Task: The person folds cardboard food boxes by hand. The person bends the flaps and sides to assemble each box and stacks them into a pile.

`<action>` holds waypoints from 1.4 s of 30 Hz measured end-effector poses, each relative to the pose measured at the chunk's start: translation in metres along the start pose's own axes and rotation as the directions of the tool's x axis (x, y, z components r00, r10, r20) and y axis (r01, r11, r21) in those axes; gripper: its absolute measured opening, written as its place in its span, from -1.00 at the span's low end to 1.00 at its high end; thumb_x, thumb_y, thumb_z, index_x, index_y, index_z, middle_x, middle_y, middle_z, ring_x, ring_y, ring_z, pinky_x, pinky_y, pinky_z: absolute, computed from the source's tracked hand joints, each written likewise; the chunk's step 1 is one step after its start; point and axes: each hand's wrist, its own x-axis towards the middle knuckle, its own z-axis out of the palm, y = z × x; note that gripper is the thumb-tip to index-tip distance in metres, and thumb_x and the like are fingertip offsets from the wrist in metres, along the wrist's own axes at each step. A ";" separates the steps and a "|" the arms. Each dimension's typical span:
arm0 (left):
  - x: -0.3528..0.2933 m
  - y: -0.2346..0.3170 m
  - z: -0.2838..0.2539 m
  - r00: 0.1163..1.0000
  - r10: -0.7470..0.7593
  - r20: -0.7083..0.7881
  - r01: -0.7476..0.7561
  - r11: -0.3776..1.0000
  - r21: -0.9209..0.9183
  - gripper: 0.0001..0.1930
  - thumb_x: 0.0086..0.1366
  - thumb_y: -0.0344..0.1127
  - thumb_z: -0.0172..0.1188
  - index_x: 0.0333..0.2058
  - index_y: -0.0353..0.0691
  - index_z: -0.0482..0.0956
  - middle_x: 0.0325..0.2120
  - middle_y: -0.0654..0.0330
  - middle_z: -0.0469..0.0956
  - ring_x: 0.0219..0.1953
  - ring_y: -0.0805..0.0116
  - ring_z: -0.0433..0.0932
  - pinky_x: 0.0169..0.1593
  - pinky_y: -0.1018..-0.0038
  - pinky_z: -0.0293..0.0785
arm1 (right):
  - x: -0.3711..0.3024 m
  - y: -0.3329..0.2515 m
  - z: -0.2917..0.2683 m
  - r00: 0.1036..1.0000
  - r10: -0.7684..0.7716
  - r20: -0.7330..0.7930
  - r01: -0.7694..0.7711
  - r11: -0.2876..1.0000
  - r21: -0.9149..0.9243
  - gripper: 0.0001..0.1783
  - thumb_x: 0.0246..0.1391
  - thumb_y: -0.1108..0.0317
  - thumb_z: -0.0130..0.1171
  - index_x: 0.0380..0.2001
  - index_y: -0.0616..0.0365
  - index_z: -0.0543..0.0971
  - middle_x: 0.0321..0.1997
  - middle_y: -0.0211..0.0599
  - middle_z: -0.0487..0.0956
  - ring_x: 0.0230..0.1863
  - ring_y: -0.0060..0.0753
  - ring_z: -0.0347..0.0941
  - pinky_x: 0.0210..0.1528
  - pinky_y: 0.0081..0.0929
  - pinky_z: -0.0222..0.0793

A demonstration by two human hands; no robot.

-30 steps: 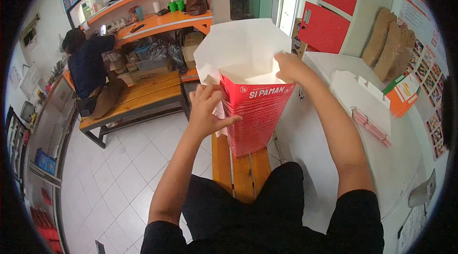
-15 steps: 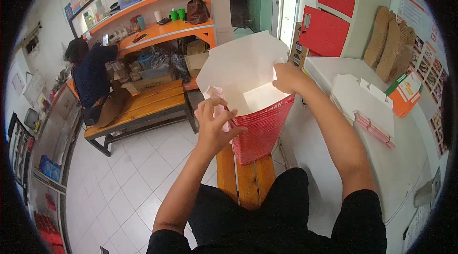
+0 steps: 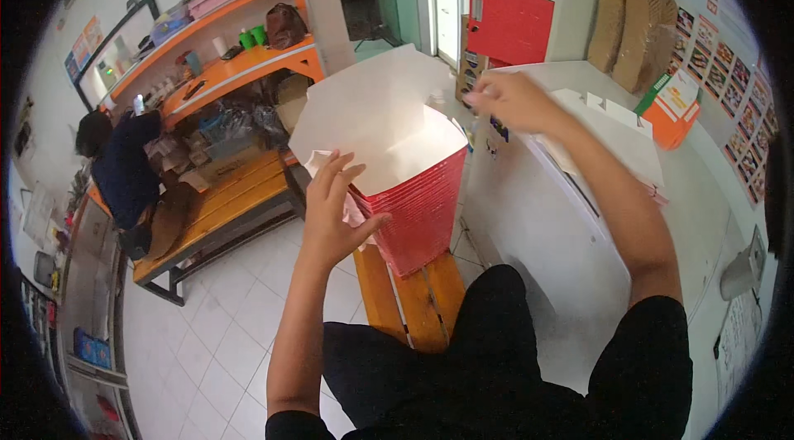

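Observation:
A tall stack of nested red paper cartons (image 3: pixel 418 217) with white insides stands on the wooden bench in front of me, the top one's white flap (image 3: pixel 364 97) raised at the back. Beside its left front corner is my left hand (image 3: pixel 331 212), fingers and thumb spread, with nothing held; whether it touches the carton I cannot tell. My right hand (image 3: pixel 517 101) hovers to the right of the stack, off the carton, slightly blurred, its fingers loosely bent and nothing visible in them. Flat folded white and pink cartons (image 3: pixel 616 138) lie on the white top at my right.
The slatted bench (image 3: pixel 413 299) runs under the cartons between my knees. A white chest (image 3: pixel 538 217) stands close on the right, holding an orange-green packet (image 3: pixel 674 109) and brown wrapped pieces (image 3: pixel 633 26). At far left a person (image 3: pixel 128 167) sits on another bench (image 3: pixel 223 212).
My right hand has let go of the carton's right rim and moved up and right. My left fingers have opened from near the left corner. The view has turned to the right.

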 end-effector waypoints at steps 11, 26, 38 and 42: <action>0.013 -0.033 0.010 0.998 0.030 0.064 -0.011 0.961 -0.276 -0.46 -0.21 -0.41 0.69 -0.23 -0.16 0.59 0.45 0.03 0.31 0.57 -0.21 0.02 0.52 -0.14 0.18 | -0.213 0.151 -0.197 0.662 0.602 0.446 -0.312 0.763 -0.566 0.03 -0.16 0.12 0.67 0.41 -0.09 0.41 0.42 -0.10 0.47 0.30 -0.17 0.50 0.24 -0.23 0.52; 0.006 -0.007 -0.011 0.992 0.112 0.062 -0.109 0.993 -0.047 -0.32 -0.04 -0.06 0.66 0.04 -0.18 0.61 0.39 0.00 0.37 0.54 -0.21 0.11 0.49 -0.13 0.14 | -0.215 0.211 -0.210 0.733 0.594 0.332 -0.592 0.797 -0.120 -0.71 0.20 0.27 0.34 -0.10 0.21 0.73 -0.20 -0.27 0.67 -0.17 -0.39 0.57 -0.06 -0.42 0.53; 0.018 0.197 -0.081 0.985 0.171 0.011 -0.170 0.984 -0.043 -0.46 0.12 -0.33 0.53 0.09 -0.19 0.59 0.09 0.02 0.64 0.18 0.02 0.60 0.22 0.11 0.49 | -0.171 -0.189 -0.116 0.896 -0.436 -0.085 0.222 0.606 -0.764 -0.79 0.08 0.18 0.37 -0.25 0.00 0.71 -0.35 -0.38 0.63 -0.18 -0.23 0.55 -0.01 -0.07 0.37; 0.000 0.188 -0.120 0.965 0.015 0.260 0.056 0.963 -0.264 -0.64 0.29 -0.50 0.36 0.07 -0.26 0.62 -0.08 0.04 0.69 -0.10 0.23 0.74 -0.09 0.33 0.66 | -0.159 -0.245 -0.095 0.579 -0.782 -0.230 0.406 0.522 -0.750 -0.73 0.13 0.15 0.39 -0.16 0.02 0.68 -0.07 -0.21 0.65 0.15 -0.03 0.51 0.32 0.16 0.29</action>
